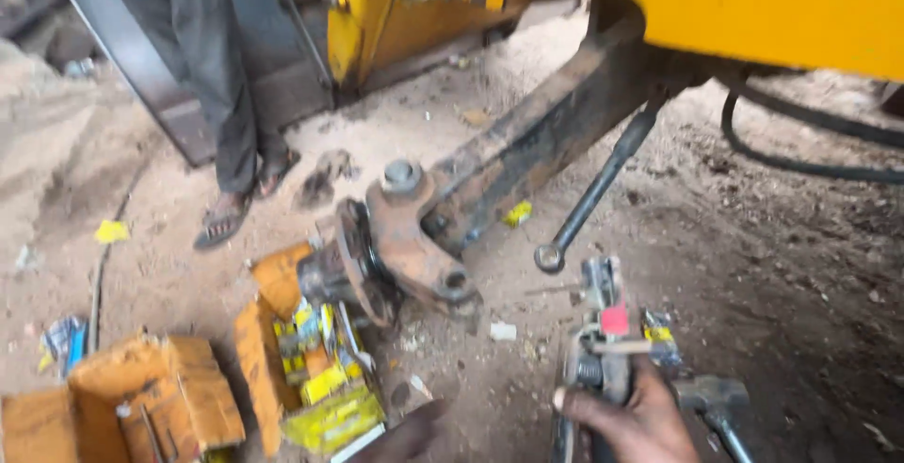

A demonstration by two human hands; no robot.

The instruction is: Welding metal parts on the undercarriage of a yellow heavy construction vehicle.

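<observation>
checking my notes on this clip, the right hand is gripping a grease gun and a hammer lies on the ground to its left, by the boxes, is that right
Not quite. In the head view the right hand does grip the grease gun, but the hammer lies on the ground to its right, away from the yellow boxes.

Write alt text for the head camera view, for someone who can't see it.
The right hand holds a grease gun beside a rusty axle knuckle under a yellow machine. The left hand hovers near torn yellow boxes; a person's sandalled feet stand behind.
</observation>
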